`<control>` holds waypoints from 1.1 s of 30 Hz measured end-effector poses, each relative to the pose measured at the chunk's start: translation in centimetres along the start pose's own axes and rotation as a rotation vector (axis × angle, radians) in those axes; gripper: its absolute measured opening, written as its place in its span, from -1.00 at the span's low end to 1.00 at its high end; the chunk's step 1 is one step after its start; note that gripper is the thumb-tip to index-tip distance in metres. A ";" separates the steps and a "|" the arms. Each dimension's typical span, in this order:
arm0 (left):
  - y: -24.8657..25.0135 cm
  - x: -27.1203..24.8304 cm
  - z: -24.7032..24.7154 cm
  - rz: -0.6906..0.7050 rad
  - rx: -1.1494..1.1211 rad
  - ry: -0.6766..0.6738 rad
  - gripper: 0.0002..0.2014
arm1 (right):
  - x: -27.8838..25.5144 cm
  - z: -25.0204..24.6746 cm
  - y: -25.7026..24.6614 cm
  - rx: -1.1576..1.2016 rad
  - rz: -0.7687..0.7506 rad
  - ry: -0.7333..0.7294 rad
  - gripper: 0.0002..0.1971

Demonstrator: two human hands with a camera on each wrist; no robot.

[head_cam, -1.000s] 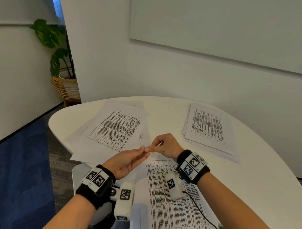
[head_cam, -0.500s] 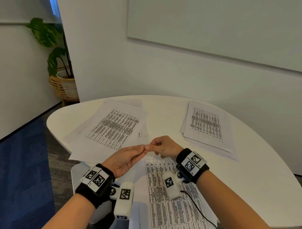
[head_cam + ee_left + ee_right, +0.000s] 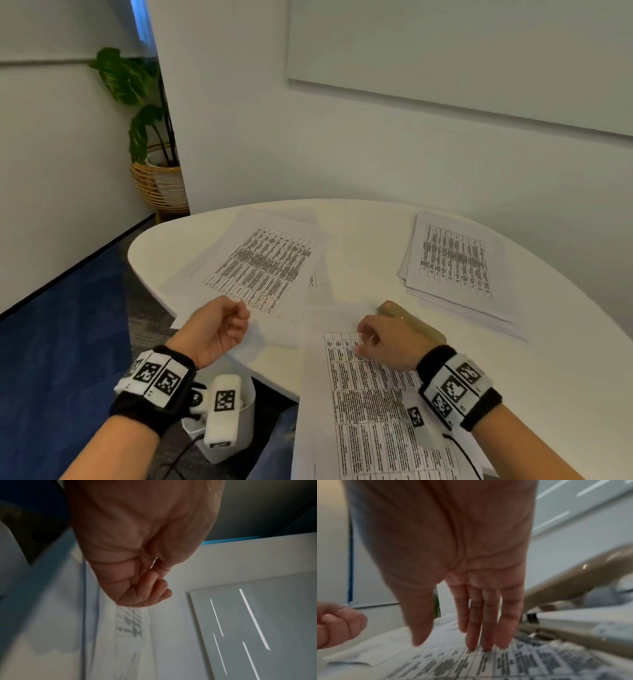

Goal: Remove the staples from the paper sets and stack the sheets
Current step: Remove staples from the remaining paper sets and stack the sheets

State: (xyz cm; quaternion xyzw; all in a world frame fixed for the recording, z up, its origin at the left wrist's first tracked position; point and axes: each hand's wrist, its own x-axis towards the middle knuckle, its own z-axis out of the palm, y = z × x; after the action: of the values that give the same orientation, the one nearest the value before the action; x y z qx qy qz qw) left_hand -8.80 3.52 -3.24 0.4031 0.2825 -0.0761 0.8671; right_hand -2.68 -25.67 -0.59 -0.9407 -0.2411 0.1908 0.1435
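A white rounded surface (image 3: pixel 359 219) is seen carrying three groups of printed paper. A loose spread of sheets (image 3: pixel 260 263) is laid at the far left, presumably as the place where freed pages are gathered; a neater stack (image 3: pixel 452 263) is set at the far right, well apart from it. The nearest paper set (image 3: pixel 363 394) is placed directly before the person, overhanging the near edge, so that its top corner can be worked on. A tan stapler-like tool (image 3: pixel 411 320) (its exact type cannot be told) is kept just beside that set, partly hidden behind the right hand (image 3: pixel 387 346).

The right hand is lowered onto the top of the near set, its fingers (image 3: pixel 486 628) held straight and close together, tips touching the printed page, probably to steady it. The left hand (image 3: pixel 215 329) is held apart, above the near edge of the left spread, with its fingers (image 3: pixel 145 592) curled and the thumb closed against them; a removed staple may be pinched there, but none can be made out. Two hands and one tool are counted.
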 end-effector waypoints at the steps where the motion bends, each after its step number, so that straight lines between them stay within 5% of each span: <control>1: 0.3 0.0 -1.3 0.027 -0.039 0.040 -0.78 | -0.6 0.2 0.6 -0.048 -0.026 -0.028 -0.52; 5: 0.2 -0.6 -6.9 0.147 -0.216 0.247 -0.76 | -4.1 0.1 3.5 0.178 -0.059 0.027 -0.15; 8: -1.3 -0.2 -10.2 0.186 -0.304 0.425 -0.73 | -6.8 0.1 6.4 0.363 -0.009 0.325 -0.49; 11: -3.6 0.8 -11.5 0.169 -0.252 0.552 -0.74 | -8.5 1.2 9.6 0.290 0.160 0.501 -0.89; 14: -5.7 2.1 -11.0 0.090 -0.186 0.515 -0.66 | -9.1 3.3 12.0 0.173 0.323 0.467 -0.73; 21: -5.4 3.0 -8.0 -0.007 0.172 0.469 -0.48 | -9.4 4.5 12.2 0.122 0.333 0.413 -0.69; 33: -5.2 2.2 -8.2 0.137 0.260 0.493 -0.74 | -9.9 5.4 12.0 0.136 0.330 0.419 -0.63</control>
State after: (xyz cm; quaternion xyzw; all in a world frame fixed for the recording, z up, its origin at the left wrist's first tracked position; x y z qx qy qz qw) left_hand -12.38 6.41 -12.08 0.5354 0.4446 0.0472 0.7165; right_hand -8.21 -39.82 -6.83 -0.9745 -0.0361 0.0284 0.2198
